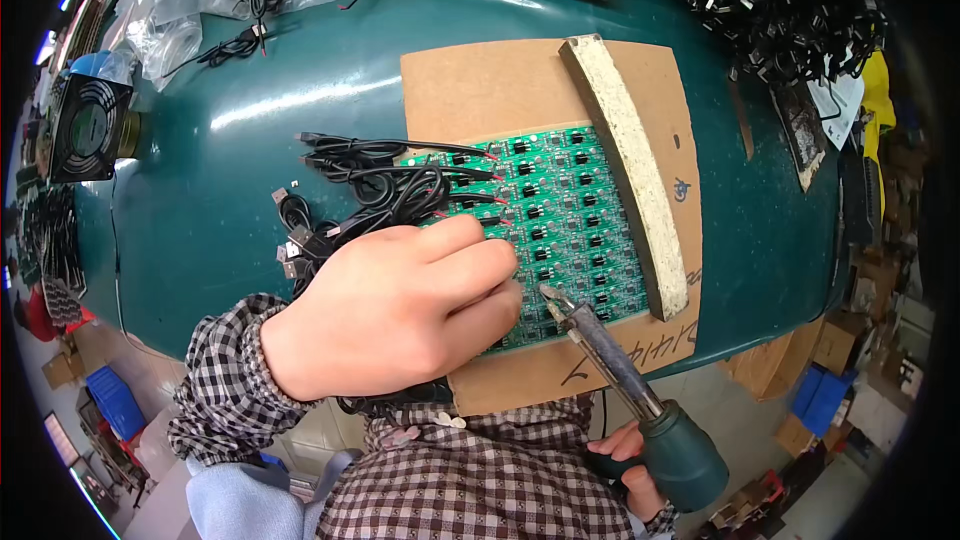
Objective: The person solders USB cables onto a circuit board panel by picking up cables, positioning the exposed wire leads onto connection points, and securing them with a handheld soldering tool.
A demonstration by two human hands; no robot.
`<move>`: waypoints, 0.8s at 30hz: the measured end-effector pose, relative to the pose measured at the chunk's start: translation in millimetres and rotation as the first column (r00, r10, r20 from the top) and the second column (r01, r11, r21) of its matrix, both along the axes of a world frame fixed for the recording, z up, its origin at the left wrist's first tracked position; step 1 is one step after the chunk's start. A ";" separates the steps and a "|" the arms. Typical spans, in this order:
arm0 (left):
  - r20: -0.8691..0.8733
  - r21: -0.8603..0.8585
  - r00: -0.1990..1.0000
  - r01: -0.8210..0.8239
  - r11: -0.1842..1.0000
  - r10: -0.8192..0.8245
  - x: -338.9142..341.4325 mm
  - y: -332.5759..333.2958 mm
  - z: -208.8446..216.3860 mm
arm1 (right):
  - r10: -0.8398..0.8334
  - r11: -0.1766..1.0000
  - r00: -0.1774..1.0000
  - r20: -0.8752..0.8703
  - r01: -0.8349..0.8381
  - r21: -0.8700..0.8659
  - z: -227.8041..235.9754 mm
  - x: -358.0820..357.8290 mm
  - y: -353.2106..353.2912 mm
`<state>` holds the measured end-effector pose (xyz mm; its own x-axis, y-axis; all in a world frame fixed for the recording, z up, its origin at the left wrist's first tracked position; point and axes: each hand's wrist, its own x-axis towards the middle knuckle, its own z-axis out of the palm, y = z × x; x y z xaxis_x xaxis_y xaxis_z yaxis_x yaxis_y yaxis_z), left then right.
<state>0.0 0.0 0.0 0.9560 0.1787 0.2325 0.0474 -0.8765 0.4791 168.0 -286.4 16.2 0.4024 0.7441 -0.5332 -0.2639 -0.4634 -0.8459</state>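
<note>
Left hand [395, 310] low over the board's near-left part, fingers curled together — whether they pinch a wire, I can't tell. Right hand [622, 443], near right, wraps the soldering iron [687, 455], tip just right of those knuckles. The green circuit board [575, 210] lies on cardboard [490, 80], left of the pale bar [630, 160]. Risky — a leftward slip could burn a finger; a dragging tip might bridge neighbouring joints.

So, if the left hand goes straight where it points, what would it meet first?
Probably the soldering iron tip, just right of the left hand; depth is unclear, so the green circuit board might come first.
</note>
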 end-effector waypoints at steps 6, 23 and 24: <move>0.007 0.024 1.000 -0.021 1.000 0.021 1.0 5.0 1.6 | 0.001 0.996 0.998 -0.055 0.003 0.086 -5.7 7.7 4.8; -0.021 0.257 0.614 -0.760 0.598 0.789 -118.7 137.8 -10.1 | -0.259 0.863 0.962 -0.085 0.270 0.426 11.7 24.0 78.4; -0.125 0.164 0.664 -0.719 0.676 0.737 -123.5 130.8 -14.1 | -0.262 0.855 0.962 -0.077 0.268 0.444 11.6 23.0 79.6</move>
